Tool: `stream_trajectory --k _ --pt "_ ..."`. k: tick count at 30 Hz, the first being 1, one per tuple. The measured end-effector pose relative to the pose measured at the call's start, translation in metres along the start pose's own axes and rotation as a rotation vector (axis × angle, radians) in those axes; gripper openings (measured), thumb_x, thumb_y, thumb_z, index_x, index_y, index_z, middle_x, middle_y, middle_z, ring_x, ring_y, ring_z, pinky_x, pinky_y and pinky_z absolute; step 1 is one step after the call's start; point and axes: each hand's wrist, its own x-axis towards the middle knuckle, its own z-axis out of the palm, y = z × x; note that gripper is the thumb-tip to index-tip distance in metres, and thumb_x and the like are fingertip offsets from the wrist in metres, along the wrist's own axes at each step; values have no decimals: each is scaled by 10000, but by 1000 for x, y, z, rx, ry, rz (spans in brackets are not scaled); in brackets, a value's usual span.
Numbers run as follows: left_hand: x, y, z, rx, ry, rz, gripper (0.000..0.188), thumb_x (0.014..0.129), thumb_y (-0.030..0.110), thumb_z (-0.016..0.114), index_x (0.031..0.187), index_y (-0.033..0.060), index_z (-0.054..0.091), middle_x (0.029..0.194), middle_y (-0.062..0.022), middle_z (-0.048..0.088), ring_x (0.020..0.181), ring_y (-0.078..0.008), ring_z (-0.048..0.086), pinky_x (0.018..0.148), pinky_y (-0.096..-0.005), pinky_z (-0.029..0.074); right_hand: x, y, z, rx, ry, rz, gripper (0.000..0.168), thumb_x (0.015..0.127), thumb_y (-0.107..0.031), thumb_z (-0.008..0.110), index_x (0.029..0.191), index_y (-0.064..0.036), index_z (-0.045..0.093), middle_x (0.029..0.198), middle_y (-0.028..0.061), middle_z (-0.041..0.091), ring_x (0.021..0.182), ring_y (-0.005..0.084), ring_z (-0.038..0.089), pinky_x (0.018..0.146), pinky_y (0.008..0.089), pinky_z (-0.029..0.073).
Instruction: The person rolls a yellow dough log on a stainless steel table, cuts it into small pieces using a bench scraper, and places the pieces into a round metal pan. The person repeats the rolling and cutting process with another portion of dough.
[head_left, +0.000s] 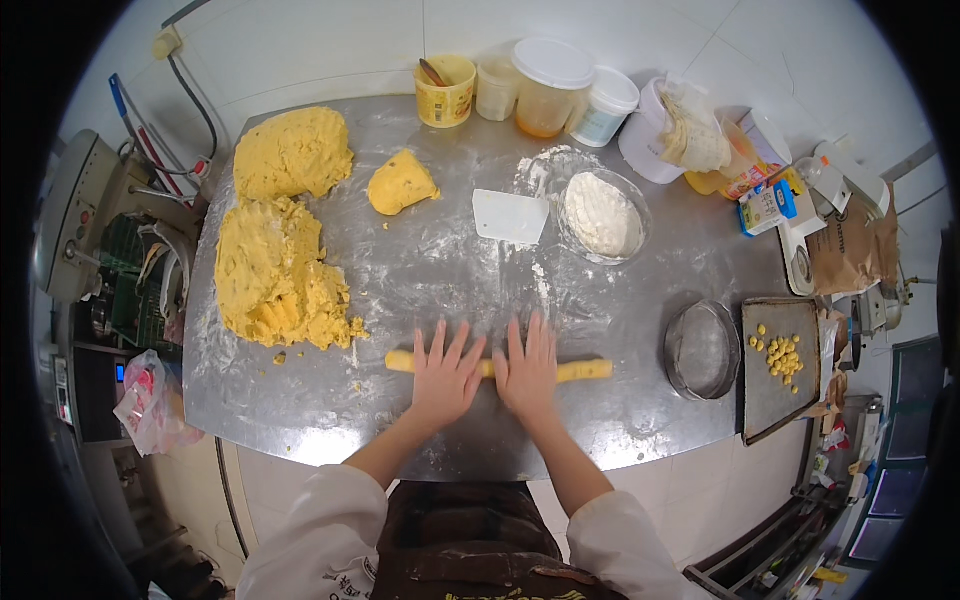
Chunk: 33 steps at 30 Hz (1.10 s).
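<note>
A thin roll of yellow dough (585, 370) lies crosswise on the stainless steel table (465, 300) in front of me. My left hand (448, 375) rests flat over the left part of it, fingers spread and palm down. Over its middle-right part lies my right hand (529, 367), also palm down, its fingertips blurred. Both ends of the roll stick out past my hands, and the stretches beneath them are hidden. Neither hand is closed around the dough. Farther off lie a short thick dough piece (402, 182) and a translucent white dough scraper (511, 216).
Two large dough masses, one behind (292, 152) and one nearer (270, 274), sit at left. A bowl of flour (603, 215) stands beyond the scraper. At right are a round metal sieve (702, 350) and a baking tray (780, 409) bearing small yellow pieces. Several tubs (551, 82) line the wall.
</note>
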Motion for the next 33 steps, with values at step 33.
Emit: stream_trajectory --k 33 --pt "51 60 40 140 87 -118 542 944 372 516 1445 167 488 1558 -149 348 1421 -490 265 1099 -737 107 33 144 -54 -161 102 52 715 931 -446 554 1461 9 404 1564 243 297 1443 420 279 1182 586 152"
